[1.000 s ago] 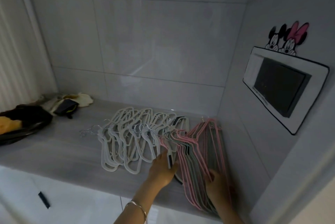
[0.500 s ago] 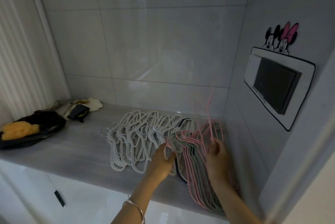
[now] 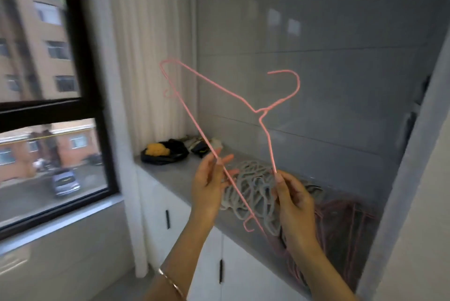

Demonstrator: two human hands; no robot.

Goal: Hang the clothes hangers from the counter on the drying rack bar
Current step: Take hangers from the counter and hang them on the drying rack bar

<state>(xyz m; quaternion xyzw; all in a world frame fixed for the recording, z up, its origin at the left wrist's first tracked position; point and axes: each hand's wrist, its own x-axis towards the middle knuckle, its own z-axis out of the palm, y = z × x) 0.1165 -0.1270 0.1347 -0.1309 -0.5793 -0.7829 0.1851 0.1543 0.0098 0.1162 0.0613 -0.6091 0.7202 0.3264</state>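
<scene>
Head view: left hand and right hand both pinch the pink hanger; best turn its hook upward (rack bar unseen) before lifting.

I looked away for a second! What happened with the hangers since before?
One pink hanger came up off the pink pile: the right hand lifted it, and the left hand left the piles to pinch its bottom bar. The white hangers stayed on the counter.
</scene>
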